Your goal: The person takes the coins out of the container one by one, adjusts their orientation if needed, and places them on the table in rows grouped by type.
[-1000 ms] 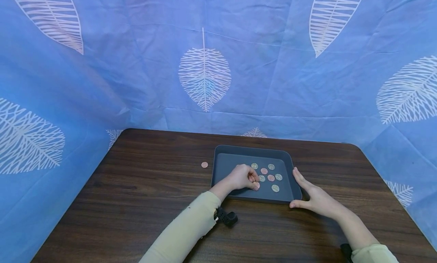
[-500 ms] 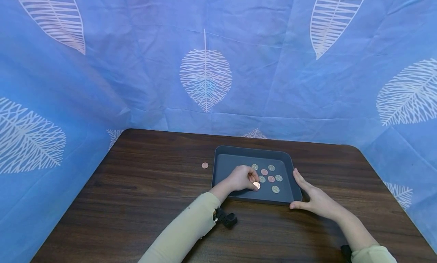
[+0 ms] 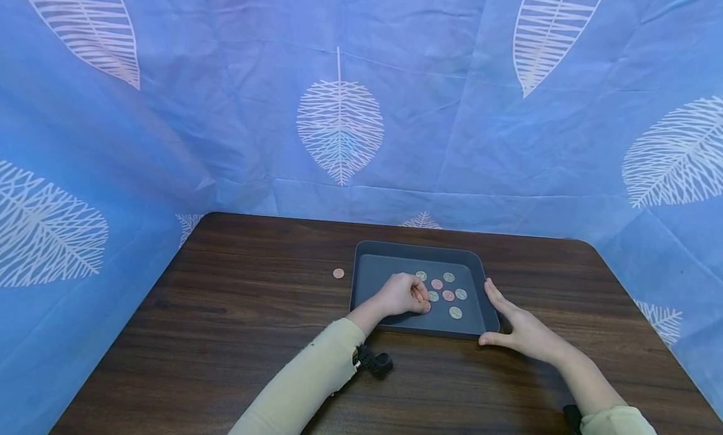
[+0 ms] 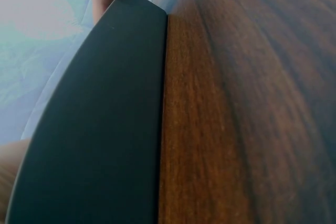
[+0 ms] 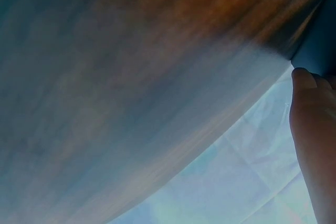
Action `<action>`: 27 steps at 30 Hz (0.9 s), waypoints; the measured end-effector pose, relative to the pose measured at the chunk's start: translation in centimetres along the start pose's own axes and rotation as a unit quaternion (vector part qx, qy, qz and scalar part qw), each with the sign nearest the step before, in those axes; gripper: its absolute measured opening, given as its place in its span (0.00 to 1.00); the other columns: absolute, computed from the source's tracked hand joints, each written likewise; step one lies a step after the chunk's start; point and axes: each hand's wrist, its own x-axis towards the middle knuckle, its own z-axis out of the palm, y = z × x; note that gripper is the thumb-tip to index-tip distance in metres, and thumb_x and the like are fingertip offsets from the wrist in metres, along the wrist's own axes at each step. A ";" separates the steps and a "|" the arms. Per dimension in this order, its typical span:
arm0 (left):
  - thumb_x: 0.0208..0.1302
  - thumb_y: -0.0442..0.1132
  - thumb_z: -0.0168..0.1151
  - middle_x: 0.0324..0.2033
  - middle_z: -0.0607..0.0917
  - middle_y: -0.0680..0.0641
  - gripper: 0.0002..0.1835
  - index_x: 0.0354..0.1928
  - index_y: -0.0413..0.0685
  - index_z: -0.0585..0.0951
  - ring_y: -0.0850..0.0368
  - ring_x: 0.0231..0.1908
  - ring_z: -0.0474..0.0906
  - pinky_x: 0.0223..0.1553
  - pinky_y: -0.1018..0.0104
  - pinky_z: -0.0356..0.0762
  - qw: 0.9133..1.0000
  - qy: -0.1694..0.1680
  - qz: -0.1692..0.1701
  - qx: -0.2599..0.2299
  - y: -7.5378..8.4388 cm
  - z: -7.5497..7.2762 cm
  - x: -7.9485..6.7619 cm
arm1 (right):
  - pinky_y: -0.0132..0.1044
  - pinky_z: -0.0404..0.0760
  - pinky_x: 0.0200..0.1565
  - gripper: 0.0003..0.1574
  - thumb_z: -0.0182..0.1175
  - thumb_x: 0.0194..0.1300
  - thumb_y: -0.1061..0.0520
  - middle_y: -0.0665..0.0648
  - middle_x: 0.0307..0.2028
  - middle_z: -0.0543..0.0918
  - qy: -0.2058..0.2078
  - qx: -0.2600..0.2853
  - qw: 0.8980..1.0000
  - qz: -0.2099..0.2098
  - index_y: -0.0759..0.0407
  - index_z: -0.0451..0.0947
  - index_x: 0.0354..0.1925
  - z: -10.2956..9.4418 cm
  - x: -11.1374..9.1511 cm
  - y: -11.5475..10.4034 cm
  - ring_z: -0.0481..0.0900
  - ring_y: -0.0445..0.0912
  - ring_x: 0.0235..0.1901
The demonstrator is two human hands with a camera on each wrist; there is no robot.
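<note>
A dark grey rectangular tray (image 3: 415, 248) lies on the wooden table, with several silver-coloured and copper coins in its right half. Inside it, my left hand (image 3: 398, 294) pinches a copper coin (image 3: 426, 306) low over the tray floor; the fingers partly cover it. My right hand (image 3: 528, 331) rests against the tray's right end, fingers stretched along the side and thumb at the near corner. In the left wrist view the tray's outer wall (image 4: 100, 114) fills the middle, hiding the coins. The right wrist view catches part of the right hand (image 5: 315, 124) at the tray corner.
One copper coin (image 3: 338, 273) lies on the brown wooden table (image 3: 254, 284), just left of the tray. Blue cloth (image 3: 237, 127) with white leaf prints hangs behind the table and at both sides. A dark strap (image 3: 375, 361) hangs from the left wrist.
The copper coin in my left fingers has tilted: its bright face showed half a second ago, and it now looks darker and more covered. Both hands and the tray stay in place.
</note>
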 end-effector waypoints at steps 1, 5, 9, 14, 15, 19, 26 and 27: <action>0.52 0.32 0.73 0.20 0.78 0.56 0.06 0.26 0.44 0.82 0.67 0.22 0.73 0.28 0.76 0.73 1.000 0.000 0.001 -0.001 0.0 0.0 0.0 | 0.68 0.64 0.52 0.68 0.67 0.55 0.38 0.69 0.73 0.40 0.000 0.001 1.000 0.000 0.58 0.35 0.75 0.1 0.0 0.1 0.50 0.73 0.65; 0.53 0.30 0.72 0.20 0.78 0.56 0.06 0.26 0.45 0.82 0.67 0.23 0.73 0.28 0.76 0.73 1.000 -0.003 -0.002 -0.002 0.1 0.0 0.0 | 0.68 0.63 0.53 0.68 0.67 0.56 0.38 0.68 0.73 0.39 0.001 0.008 1.000 -0.001 0.57 0.35 0.76 0.3 0.0 0.3 0.50 0.72 0.66; 0.53 0.30 0.71 0.21 0.79 0.56 0.05 0.27 0.45 0.83 0.68 0.24 0.73 0.29 0.77 0.73 1.000 -0.004 0.000 0.010 0.1 0.0 0.0 | 0.68 0.63 0.53 0.68 0.67 0.56 0.39 0.68 0.73 0.39 0.000 0.010 1.000 -0.005 0.57 0.35 0.75 0.3 -0.1 0.3 0.50 0.72 0.66; 0.54 0.31 0.71 0.21 0.79 0.57 0.04 0.28 0.45 0.83 0.69 0.23 0.73 0.28 0.78 0.73 1.000 -0.004 0.014 0.027 0.0 0.1 0.1 | 0.68 0.63 0.53 0.68 0.67 0.56 0.39 0.69 0.73 0.39 -0.001 0.009 1.000 -0.001 0.58 0.35 0.75 0.2 0.0 0.1 0.50 0.73 0.66; 0.55 0.31 0.70 0.21 0.79 0.57 0.04 0.28 0.45 0.83 0.69 0.24 0.73 0.28 0.78 0.73 1.000 -0.003 0.017 0.026 0.0 0.1 0.0 | 0.68 0.63 0.53 0.68 0.67 0.56 0.39 0.69 0.73 0.39 -0.001 0.009 1.000 0.000 0.58 0.35 0.75 0.2 0.0 0.1 0.50 0.73 0.66; 0.56 0.31 0.70 0.21 0.78 0.57 0.03 0.29 0.45 0.83 0.69 0.24 0.73 0.28 0.78 0.72 0.999 0.004 0.030 0.025 0.1 0.0 -0.1 | 0.69 0.63 0.53 0.68 0.67 0.56 0.39 0.68 0.73 0.39 -0.001 0.009 1.000 0.001 0.58 0.35 0.75 0.2 0.0 0.2 0.50 0.72 0.66; 0.56 0.32 0.70 0.23 0.80 0.57 0.02 0.31 0.45 0.84 0.69 0.24 0.74 0.29 0.77 0.73 0.998 0.024 0.048 0.013 0.3 -0.5 -0.1 | 0.68 0.63 0.52 0.68 0.67 0.56 0.39 0.69 0.73 0.40 0.003 0.006 1.000 -0.004 0.58 0.35 0.75 0.1 0.0 0.3 0.50 0.73 0.66; 0.57 0.32 0.70 0.23 0.80 0.57 0.02 0.31 0.45 0.85 0.69 0.24 0.74 0.29 0.77 0.73 0.998 0.025 0.049 0.010 0.3 -0.6 -0.1 | 0.68 0.63 0.53 0.68 0.67 0.56 0.39 0.69 0.73 0.40 0.003 0.006 1.000 -0.003 0.58 0.35 0.75 0.1 0.0 0.2 0.50 0.72 0.66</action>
